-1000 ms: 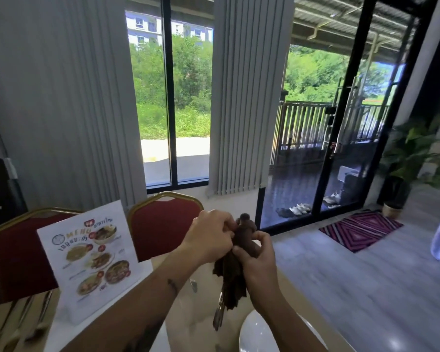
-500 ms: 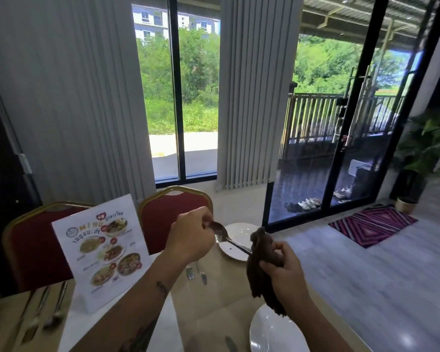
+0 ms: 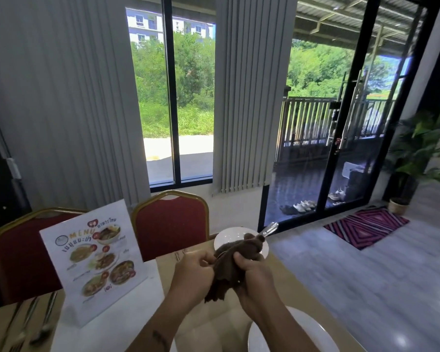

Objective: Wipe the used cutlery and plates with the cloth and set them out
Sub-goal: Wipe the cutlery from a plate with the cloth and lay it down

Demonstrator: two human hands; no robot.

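My right hand grips a dark brown cloth that is wrapped around a metal spoon. Only the spoon's handle tip pokes out of the cloth, pointing up and right. My left hand pinches the spoon's other end at the cloth's left edge; that end is hidden. Both hands hover above the table. A white plate lies on the table just behind the cloth. A second white plate sits at the near edge under my right forearm.
A standing menu card is on the table at left, with several pieces of cutlery lying beyond it at far left. More cutlery lies by the far plate. Two red chairs stand behind the table.
The cloth has slid along the spoon and now covers most of it; the handle tip sticks out at the upper right. Both hands came together and lower.
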